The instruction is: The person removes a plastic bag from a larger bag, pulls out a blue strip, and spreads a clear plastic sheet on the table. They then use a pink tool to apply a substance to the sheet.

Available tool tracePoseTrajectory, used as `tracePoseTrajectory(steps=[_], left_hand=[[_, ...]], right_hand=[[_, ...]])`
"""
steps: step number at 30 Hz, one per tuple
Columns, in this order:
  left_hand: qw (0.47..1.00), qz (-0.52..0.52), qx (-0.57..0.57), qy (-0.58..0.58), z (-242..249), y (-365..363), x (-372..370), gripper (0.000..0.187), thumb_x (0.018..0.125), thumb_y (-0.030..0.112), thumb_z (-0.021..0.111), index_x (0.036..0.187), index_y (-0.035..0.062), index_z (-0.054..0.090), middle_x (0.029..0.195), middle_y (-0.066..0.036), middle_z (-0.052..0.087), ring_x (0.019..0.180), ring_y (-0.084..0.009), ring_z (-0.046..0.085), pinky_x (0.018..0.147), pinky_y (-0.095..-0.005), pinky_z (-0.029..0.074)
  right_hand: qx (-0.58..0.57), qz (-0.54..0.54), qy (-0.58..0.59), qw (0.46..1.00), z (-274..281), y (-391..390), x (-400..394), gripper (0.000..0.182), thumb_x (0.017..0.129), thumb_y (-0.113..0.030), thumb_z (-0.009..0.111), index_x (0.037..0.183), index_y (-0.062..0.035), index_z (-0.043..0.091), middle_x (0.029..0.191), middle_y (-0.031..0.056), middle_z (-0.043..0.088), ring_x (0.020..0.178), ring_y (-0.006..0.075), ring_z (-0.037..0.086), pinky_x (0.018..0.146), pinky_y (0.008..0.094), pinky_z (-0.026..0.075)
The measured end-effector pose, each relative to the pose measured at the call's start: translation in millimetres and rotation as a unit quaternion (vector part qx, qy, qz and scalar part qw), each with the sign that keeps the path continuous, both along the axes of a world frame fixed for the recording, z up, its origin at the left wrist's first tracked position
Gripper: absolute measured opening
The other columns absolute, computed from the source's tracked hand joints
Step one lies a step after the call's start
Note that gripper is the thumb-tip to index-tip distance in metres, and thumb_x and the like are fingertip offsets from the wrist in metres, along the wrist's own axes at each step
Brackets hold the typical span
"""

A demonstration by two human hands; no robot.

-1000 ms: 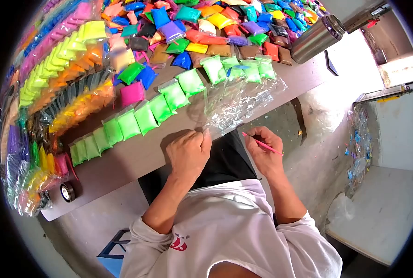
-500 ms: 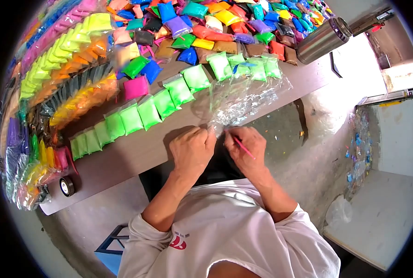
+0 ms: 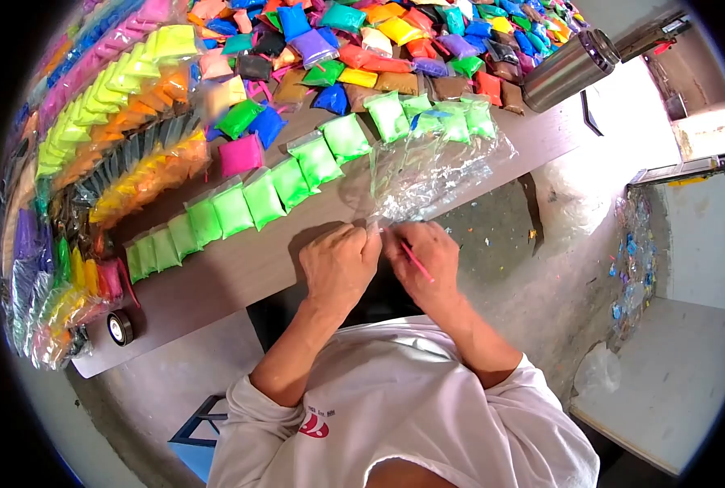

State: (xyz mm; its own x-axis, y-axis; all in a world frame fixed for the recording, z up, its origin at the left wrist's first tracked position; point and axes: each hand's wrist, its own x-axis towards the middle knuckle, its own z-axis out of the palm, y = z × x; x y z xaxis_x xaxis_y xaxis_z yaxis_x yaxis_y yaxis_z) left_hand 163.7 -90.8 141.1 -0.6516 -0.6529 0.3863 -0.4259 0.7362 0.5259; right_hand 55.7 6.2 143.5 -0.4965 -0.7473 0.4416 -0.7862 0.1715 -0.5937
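A clear plastic bag (image 3: 439,175) lies across the table's front edge, its near end gathered between my two hands. My left hand (image 3: 340,264) is closed, thumb and fingers pinching the bag's near edge. My right hand (image 3: 429,262) is curled close beside it, with a thin pink stick (image 3: 417,262) held in its fingers and jutting back toward me. Whether the right fingers also grip the bag is hidden. Bright green filled packets (image 3: 261,199) stand in a slanting row left of the bag, and several more green packets (image 3: 453,122) lie at its far end.
Heaped coloured packets (image 3: 395,49) cover the far side of the table (image 3: 240,272). Rows of yellow, orange and black packets (image 3: 110,98) fill the left side. A steel flask (image 3: 570,71) lies tilted at the right, and a roll of tape (image 3: 119,328) sits near the left corner.
My right hand has shifted slightly left, nearer my left hand, carrying the pink stick with it. The left hand and the packets stay nearly in place.
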Motion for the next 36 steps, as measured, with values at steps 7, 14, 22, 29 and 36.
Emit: tracePoseTrajectory(steps=[7, 14, 22, 29, 36], left_hand=[[1.0, -0.009, 0.002, -0.005, 2, -1, 1, 0.039, 0.085, 0.02, 0.066, 0.054, 0.0058, 0.048, 0.056, -0.008, 0.052, 0.049, -0.0298, 0.054, 0.046, -0.0421, 0.04], [1.0, -0.008, 0.007, -0.012, 3, -3, -1, 0.038, 0.085, 0.02, 0.067, 0.054, 0.0056, 0.048, 0.056, -0.008, 0.052, 0.05, -0.0298, 0.054, 0.047, -0.0418, 0.04], [1.0, -0.002, 0.005, -0.005, 2, -1, 1, 0.038, 0.085, 0.02, 0.066, 0.055, 0.006, 0.048, 0.056, -0.008, 0.051, 0.05, -0.0301, 0.054, 0.047, -0.042, 0.04], [1.0, -0.003, -0.001, -0.031, 4, 0, 0, 0.037, 0.085, 0.02, 0.066, 0.055, 0.0056, 0.049, 0.057, -0.008, 0.053, 0.051, -0.0295, 0.055, 0.047, -0.0422, 0.04], [0.999, 0.0, 0.043, -0.029, 7, -1, -1, 0.036, 0.085, 0.019, 0.064, 0.056, 0.0029, 0.05, 0.057, -0.013, 0.053, 0.053, -0.0349, 0.054, 0.051, -0.0451, 0.04]], right_hand=[[0.022, -0.107, 0.036, 0.993, 13, 13, -46, 0.014, 0.075, -0.007, 0.073, 0.074, -0.0066, 0.059, 0.065, 0.0114, 0.06, 0.062, 0.0327, 0.058, 0.057, 0.0432, 0.047], [0.035, -0.007, 0.032, 0.999, 0, -2, -32, 0.012, 0.072, -0.006, 0.073, 0.075, -0.0052, 0.061, 0.068, 0.0112, 0.062, 0.063, 0.0319, 0.06, 0.06, 0.0406, 0.049], [0.014, -0.003, -0.018, 1.0, 6, -6, -18, 0.013, 0.075, -0.011, 0.072, 0.072, -0.0053, 0.06, 0.064, 0.0137, 0.06, 0.063, 0.034, 0.06, 0.059, 0.0434, 0.049], [0.048, -0.089, 0.032, 0.994, 0, 3, -48, 0.013, 0.074, -0.011, 0.071, 0.071, -0.0072, 0.059, 0.063, 0.012, 0.06, 0.061, 0.0321, 0.061, 0.058, 0.0431, 0.049], [0.118, -0.064, 0.011, 0.991, 2, -6, -40, 0.015, 0.077, -0.019, 0.069, 0.073, -0.0062, 0.062, 0.067, 0.0145, 0.062, 0.065, 0.035, 0.063, 0.06, 0.0455, 0.05]])
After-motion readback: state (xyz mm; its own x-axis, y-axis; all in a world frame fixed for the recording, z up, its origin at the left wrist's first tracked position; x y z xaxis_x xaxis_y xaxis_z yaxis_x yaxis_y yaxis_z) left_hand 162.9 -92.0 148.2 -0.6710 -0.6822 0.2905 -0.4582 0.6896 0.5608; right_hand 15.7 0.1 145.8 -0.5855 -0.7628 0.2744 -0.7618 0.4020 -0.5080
